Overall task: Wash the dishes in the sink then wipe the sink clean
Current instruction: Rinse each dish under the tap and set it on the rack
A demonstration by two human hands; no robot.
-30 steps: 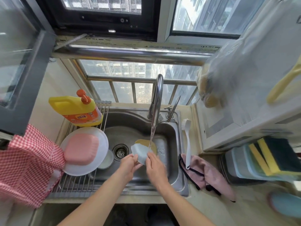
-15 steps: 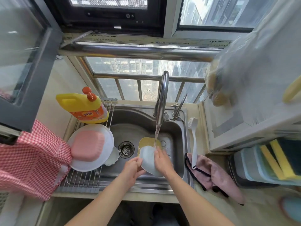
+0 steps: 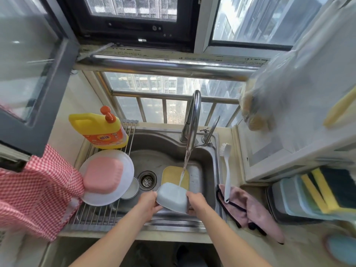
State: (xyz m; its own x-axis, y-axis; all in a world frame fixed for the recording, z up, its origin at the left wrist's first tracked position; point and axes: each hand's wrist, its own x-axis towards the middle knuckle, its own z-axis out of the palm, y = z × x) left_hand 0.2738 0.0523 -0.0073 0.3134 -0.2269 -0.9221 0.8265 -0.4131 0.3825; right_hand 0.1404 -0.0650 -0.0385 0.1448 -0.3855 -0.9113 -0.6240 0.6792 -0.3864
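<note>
- Low centre of the frame: a steel sink (image 3: 209,171) set in a pale countertop (image 3: 300,245), drain (image 3: 147,180) left of centre, tall windows with metal bars filling the top of the picture.
- The tap (image 3: 192,120) is running, and the stream (image 3: 184,166) lands on a pale blue bowl (image 3: 172,197) held upside down over the near side of the basin.
- Left hand (image 3: 149,204) grips the bowl's left edge; right hand (image 3: 196,202) grips its right edge, fingers curled under.
- Behind the bowl, a yellow dish (image 3: 172,175) lies on the sink floor, partly covered by it.
- Left of the frame, a wire drying rack (image 3: 96,216) spans the sink's left side. On it sits a white plate (image 3: 126,174) with a pink bowl (image 3: 103,175) upside down on top.
- A small white bowl (image 3: 133,187) peeks out from under that plate; most of it is hidden.
- Yellow detergent bottle (image 3: 98,130) with an orange pump stands at the rack's far end.
- Right of the sink: a white dish brush (image 3: 227,170) lies along the rim, its handle end resting on a pink cloth (image 3: 254,211).
- Far right, yellow-and-dark sponges (image 3: 325,189) sit in a container, blurred and cut off by the frame edge.
- Red checked cloth (image 3: 32,193) hangs at the left edge, cut off.
- Upper right, a clear plastic bag (image 3: 269,97) is blurred; I cannot tell what it holds.
</note>
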